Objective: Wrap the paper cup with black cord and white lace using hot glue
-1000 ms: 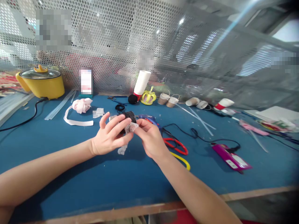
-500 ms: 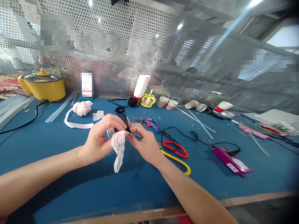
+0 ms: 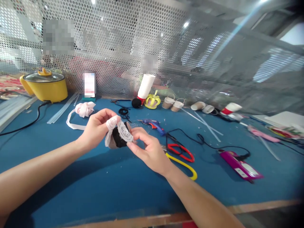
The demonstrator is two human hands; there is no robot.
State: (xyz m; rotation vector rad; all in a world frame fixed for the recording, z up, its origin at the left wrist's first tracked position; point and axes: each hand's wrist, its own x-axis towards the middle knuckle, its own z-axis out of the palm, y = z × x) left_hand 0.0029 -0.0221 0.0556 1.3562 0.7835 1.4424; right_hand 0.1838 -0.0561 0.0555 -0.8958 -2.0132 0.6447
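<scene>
My left hand (image 3: 93, 129) pinches a strip of white lace (image 3: 124, 131) between thumb and fingertips. The lace arches over a short roll (image 3: 118, 139), brownish at its ends and black round the middle. At the roll's right side, my right hand (image 3: 149, 148) is closed with thumb and fingertips on the roll's edge and the lace's other end. Just beyond the right hand lie scissors (image 3: 186, 155) with one red and one yellow handle. A blue glue gun (image 3: 153, 124) rests farther back.
A bundle of pale ribbon (image 3: 85, 109) and a yellow electric pot (image 3: 48, 90) stand at the left. Small cardboard baskets (image 3: 177, 106), a yellow crown-like piece (image 3: 152, 101) and stacked paper cups (image 3: 146, 86) line the back. A purple power strip (image 3: 239, 166) lies right, its cord crossing the table.
The lace hung down below my hands before; now it is raised and laid across the roll. My left hand has moved up and left, and the roll's black side faces me more.
</scene>
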